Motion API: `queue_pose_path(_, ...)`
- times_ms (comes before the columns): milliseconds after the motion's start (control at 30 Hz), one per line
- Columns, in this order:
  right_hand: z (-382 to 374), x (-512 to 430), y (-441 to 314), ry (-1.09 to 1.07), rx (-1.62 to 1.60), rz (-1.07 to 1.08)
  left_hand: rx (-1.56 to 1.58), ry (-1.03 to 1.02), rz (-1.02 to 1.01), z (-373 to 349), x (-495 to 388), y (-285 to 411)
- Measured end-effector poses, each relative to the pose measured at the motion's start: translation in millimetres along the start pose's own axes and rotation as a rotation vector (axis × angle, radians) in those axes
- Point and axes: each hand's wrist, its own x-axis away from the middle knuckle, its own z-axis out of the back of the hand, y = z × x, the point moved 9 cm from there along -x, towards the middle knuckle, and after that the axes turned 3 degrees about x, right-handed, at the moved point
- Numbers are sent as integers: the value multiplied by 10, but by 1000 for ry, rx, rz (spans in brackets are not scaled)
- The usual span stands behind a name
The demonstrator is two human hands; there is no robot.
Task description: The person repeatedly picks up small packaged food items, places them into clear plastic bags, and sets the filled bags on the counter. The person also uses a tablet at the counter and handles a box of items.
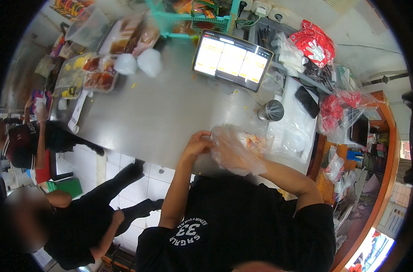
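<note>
My left hand point(198, 145) is at the near edge of the steel table, its fingers bent against thin clear plastic point(223, 131) around my right hand. The plastic covers my right hand point(231, 147) down past the wrist; whether it is a disposable glove or a bag is hard to tell. Just right of that hand lies a clear plastic packet point(255, 141) with orange markings or contents. The right fingers are blurred under the plastic, so I cannot see whether they grip anything.
A lit tablet point(232, 61) stands at the back of the steel table point(152, 108). Near it are a metal cup point(271, 110) and a black phone point(307, 101). Food containers point(99, 74) and a paper roll point(78, 112) sit left. Two people point(81, 217) are on the left.
</note>
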Motion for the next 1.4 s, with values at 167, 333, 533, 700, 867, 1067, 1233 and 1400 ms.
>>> queue_pose_path(167, 321, -164, 137, 61, -64, 31, -39, 172, -144, 83, -105, -109)
queue_pose_path(333, 84, -88, 316, -170, -846, -45, -244, 374, -363, 191, 14, -68)
queue_pose_path(533, 160, 221, 420, -116, -1695, -85, -593, 436, -631, -147, 243, 226)
queue_pose_path(700, 204, 395, 422, -46, -1249, -63, -519, 289, -557, -142, 195, 208)
queue_pose_path(867, 530, 487, 367, 58, -958, -28, -590, 409, -530, 16, 215, 87)
queue_pose_path(1067, 928, 961, 634, -188, -715, -220, -871, 374, -655, -250, 343, 291)
queue_pose_path(1233, 455, 1084, 422, -489, -531, -287, -862, -68, -723, -531, 706, 757)
queue_pose_path(1400, 265, 920, 264, -109, -565, -299, -1173, -214, -930, -1123, 1118, 789)
